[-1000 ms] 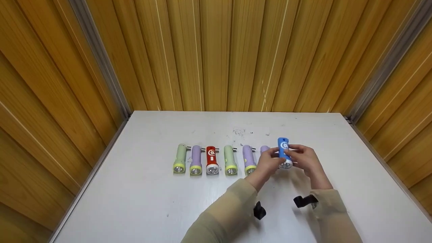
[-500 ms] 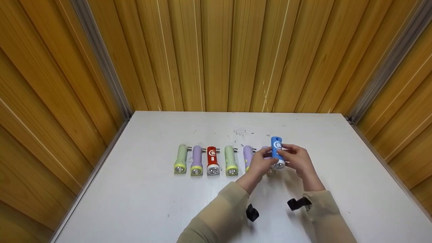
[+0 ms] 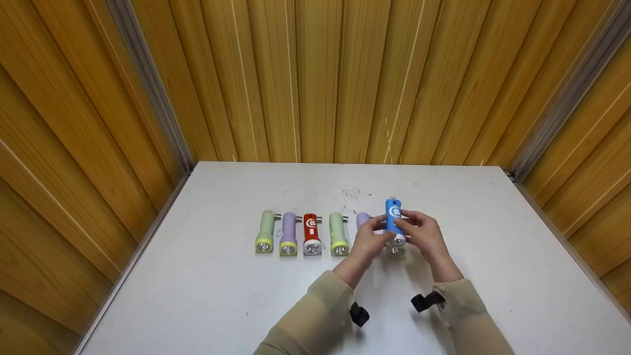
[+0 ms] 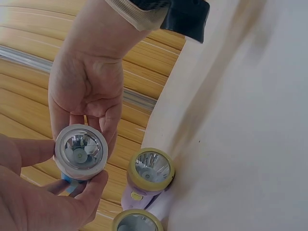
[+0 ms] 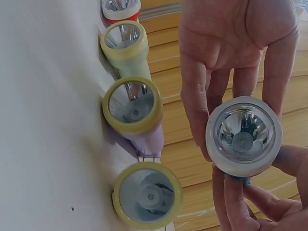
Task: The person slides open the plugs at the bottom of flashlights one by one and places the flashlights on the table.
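Observation:
Both hands hold a blue flashlight (image 3: 393, 217) with a white rim, raised over the right end of a row of flashlights. My left hand (image 3: 367, 242) grips it from the left; my right hand (image 3: 427, 237) pinches it from the right, thumb on its front. Its white-ringed lens (image 4: 81, 150) points toward the wrist cameras. Below it lies a flashlight with a yellow rim (image 5: 147, 195), its body mostly hidden. A purple flashlight (image 3: 363, 218) is partly covered by my left hand.
Further left along the row lie a green flashlight (image 3: 338, 231), a red one (image 3: 311, 229), a purple one (image 3: 289, 229) and another green one (image 3: 266, 229). Metal prongs stick out beside several. Wood-patterned panels (image 3: 315, 84) enclose the white table (image 3: 197, 296).
Both hands have moved left together with the blue flashlight, from the right of the row to above its last flashlight. The lying flashlights have stayed put.

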`<state>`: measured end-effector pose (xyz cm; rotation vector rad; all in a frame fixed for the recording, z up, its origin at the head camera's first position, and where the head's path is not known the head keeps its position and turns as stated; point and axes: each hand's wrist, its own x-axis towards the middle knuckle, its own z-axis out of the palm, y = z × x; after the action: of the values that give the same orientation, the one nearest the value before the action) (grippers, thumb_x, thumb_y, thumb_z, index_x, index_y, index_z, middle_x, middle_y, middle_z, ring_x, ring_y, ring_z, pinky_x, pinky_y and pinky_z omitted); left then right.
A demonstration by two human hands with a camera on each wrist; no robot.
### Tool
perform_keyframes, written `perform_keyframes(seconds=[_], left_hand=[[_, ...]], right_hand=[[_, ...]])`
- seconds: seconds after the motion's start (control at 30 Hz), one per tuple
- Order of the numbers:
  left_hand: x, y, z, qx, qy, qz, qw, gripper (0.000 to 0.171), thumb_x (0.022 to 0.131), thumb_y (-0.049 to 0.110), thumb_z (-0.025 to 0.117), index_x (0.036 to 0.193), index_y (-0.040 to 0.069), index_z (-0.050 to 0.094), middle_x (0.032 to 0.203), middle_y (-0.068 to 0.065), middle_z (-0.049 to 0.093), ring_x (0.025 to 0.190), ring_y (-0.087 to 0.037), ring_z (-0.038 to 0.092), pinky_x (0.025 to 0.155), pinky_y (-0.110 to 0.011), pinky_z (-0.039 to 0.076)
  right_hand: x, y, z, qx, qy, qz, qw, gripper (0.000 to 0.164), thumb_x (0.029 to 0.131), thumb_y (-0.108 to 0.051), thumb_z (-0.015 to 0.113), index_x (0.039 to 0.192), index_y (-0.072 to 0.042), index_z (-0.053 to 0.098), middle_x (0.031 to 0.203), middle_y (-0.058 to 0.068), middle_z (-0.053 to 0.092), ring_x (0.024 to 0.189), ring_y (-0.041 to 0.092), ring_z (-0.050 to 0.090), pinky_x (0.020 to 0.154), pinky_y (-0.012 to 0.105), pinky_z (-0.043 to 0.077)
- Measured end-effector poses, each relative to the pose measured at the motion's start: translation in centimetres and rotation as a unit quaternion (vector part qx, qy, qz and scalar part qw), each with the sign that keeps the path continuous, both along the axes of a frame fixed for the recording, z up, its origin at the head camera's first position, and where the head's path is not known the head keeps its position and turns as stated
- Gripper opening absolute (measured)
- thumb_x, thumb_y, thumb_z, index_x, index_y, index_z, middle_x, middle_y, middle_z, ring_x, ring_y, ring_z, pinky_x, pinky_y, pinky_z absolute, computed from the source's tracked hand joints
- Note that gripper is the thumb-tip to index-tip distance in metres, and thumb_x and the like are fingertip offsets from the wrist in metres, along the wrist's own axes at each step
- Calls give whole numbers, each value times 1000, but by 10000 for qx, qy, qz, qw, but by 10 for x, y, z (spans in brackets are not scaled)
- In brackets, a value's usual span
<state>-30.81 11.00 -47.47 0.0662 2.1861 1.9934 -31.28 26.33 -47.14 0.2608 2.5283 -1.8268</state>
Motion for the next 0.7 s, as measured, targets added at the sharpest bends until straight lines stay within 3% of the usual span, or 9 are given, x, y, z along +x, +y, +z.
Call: perform_keyframes(seconds=[0.13,0.3,0.7], left_hand=[[2,-8,-2,-40,41,50,10000,51,91,11,74,140,9,62,134,-14,67,117,-26,65,92,-34,60],[5,-20,-8,41,102,85,9999,52,90,11,74,141,9,61,134,-16,67,112,-23,66,87,-33,61],[14,-45,-14,6,275,144,9995,56,89,9,74,143,4,59,134,-18,66,118,-29,66,98,-36,58]], right_hand=[[2,-9,-2,-6,98,-35,9999,57,100,-29,68,147,-1,52,138,25,57,116,26,64,92,30,61],[3,-22,-7,70,207,-80,9997,56,98,-29,71,144,-1,56,135,24,59,111,23,63,82,19,59],[11,-48,-17,-189,580,-99,9981,54,96,-26,74,141,0,59,131,25,63,105,21,64,75,16,56]])
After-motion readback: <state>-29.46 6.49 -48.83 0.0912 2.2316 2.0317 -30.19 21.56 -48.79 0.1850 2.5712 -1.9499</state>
